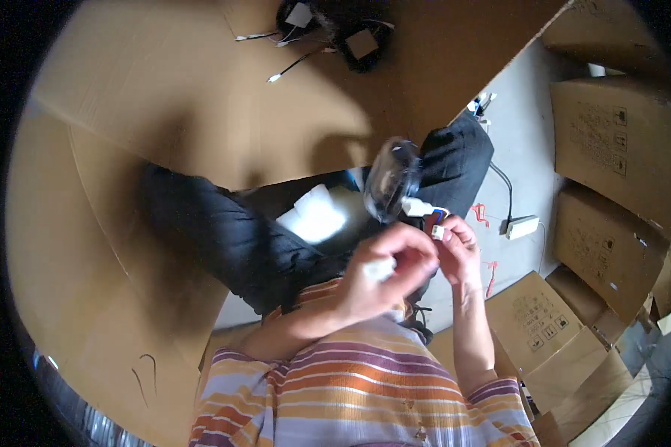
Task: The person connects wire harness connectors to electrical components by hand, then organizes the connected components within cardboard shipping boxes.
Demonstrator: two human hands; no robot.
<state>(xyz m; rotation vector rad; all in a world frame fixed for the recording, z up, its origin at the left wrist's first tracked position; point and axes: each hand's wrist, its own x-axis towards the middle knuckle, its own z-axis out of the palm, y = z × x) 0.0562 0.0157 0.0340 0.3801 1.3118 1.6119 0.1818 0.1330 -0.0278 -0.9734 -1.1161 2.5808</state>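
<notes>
My right hand (461, 249) is closed in a pinch on a small white plug connector (438, 232), with blue and red wire beside it. Close by, my left hand (395, 261) is curled and blurred, its fingertips near the right hand's. A small white piece (380, 270) shows in its palm; its kind is unclear. Just beyond both hands is a shiny, see-through oval bundle (391, 179) with dark parts, smeared by motion. A white block-like end (416, 207) with a white wire lies between that bundle and my right hand.
A large cardboard sheet (238, 112) spans the far side, bearing dark coiled parts (361, 46) with cables. A white crumpled piece (313, 214) lies between my legs. On the grey floor at right are a white adapter (522, 227) and red strips (482, 214). Cardboard boxes (611, 141) line the right.
</notes>
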